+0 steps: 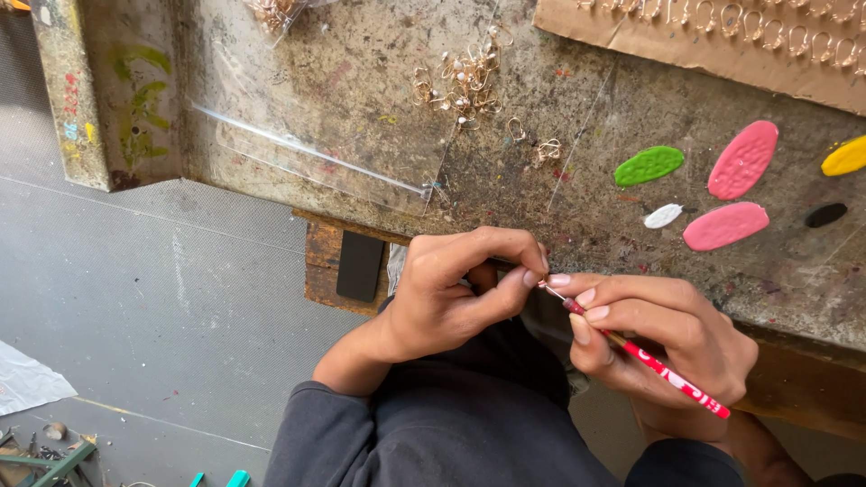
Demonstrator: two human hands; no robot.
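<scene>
Seen from the head, the left hand (451,293) pinches a tiny metal piece (542,283) with fingers clamped at the near edge of the counter (577,180); the right hand (667,338) grips a red pen-like tool (667,372), its tip touching the piece. A clear plastic bag (316,135) lies far left, cardboard (722,45) far right, near coloured putty ovals (741,160)

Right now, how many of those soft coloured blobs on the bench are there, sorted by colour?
Pink blobs: 2
Green blob: 1
White blob: 1
Yellow blob: 1, cut off by the picture's edge
Total: 5
</scene>
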